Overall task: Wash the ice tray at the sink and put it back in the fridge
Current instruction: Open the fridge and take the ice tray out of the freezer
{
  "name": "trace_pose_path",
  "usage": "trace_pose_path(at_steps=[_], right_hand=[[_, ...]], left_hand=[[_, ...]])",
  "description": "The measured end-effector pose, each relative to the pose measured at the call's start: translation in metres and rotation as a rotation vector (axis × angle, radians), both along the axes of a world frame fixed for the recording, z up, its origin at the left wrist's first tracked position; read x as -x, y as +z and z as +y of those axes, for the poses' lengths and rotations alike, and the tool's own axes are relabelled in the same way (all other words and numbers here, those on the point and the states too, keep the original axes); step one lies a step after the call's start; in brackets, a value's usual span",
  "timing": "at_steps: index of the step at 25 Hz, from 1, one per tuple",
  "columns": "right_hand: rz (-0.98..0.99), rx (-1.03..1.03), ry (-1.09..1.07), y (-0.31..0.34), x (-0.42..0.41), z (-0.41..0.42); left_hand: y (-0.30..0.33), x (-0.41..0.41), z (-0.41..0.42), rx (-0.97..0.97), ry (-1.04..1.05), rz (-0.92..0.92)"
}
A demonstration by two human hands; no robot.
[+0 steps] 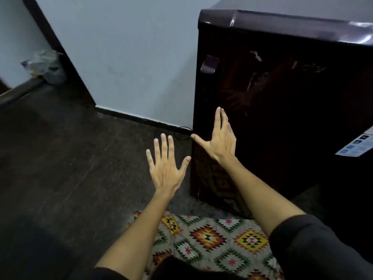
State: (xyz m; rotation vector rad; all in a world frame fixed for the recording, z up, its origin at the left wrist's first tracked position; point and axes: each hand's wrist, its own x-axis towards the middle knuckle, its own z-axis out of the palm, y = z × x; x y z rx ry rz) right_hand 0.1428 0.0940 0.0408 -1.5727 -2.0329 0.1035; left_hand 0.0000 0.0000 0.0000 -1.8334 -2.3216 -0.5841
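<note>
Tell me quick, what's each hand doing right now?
Left hand: open, fingers spread, holding nothing.
Right hand: open, empty, fingers straight, before the fridge door.

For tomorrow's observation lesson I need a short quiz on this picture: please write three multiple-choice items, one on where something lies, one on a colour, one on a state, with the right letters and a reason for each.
1. Where does the patterned rug lie?
A. On the floor in front of the fridge
B. On top of the fridge
C. Hung on the wall

2. What colour is the fridge?
A. White
B. Dark maroon
C. Bright green

3. In what state is the fridge door?
A. Wide open
B. Taken off
C. Closed

Answers:
1 A: the rug lies flat on the dark floor, at the foot of the fridge.
2 B: its glossy front is a very dark maroon.
3 C: the front is shut and no inside shows; the handle is untouched, and the left hand and the right hand are both spread open and hold nothing.
</note>
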Motion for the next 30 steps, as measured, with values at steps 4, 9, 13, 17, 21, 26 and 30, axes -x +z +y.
trace_pose_path(at_steps=[4,9,13,17,21,26,30], right_hand=[[0.197,-0.036,-0.184,0.035,0.044,0.033],[0.543,-0.066,-0.397,0.048,0.080,0.051],[0.548,-0.050,-0.440,0.052,0.085,0.045],[0.549,-0.007,-0.477,0.060,0.090,0.041],[0.561,0.015,-0.485,0.064,0.093,0.035],[0.572,-0.031,-0.426,0.054,0.087,-0.013],[0.596,-0.033,-0.357,0.048,0.068,-0.074]], left_hand=[[0.007,0.041,0.027,0.027,-0.066,0.018],[0.010,0.080,0.058,-0.003,-0.177,0.043],[0.009,0.093,0.062,-0.014,-0.226,0.011],[0.012,0.093,0.054,-0.018,-0.256,-0.013],[0.016,0.093,0.045,-0.036,-0.270,-0.018],[0.023,0.093,0.029,-0.032,-0.292,0.004],[0.032,0.080,0.000,-0.040,-0.341,0.016]])
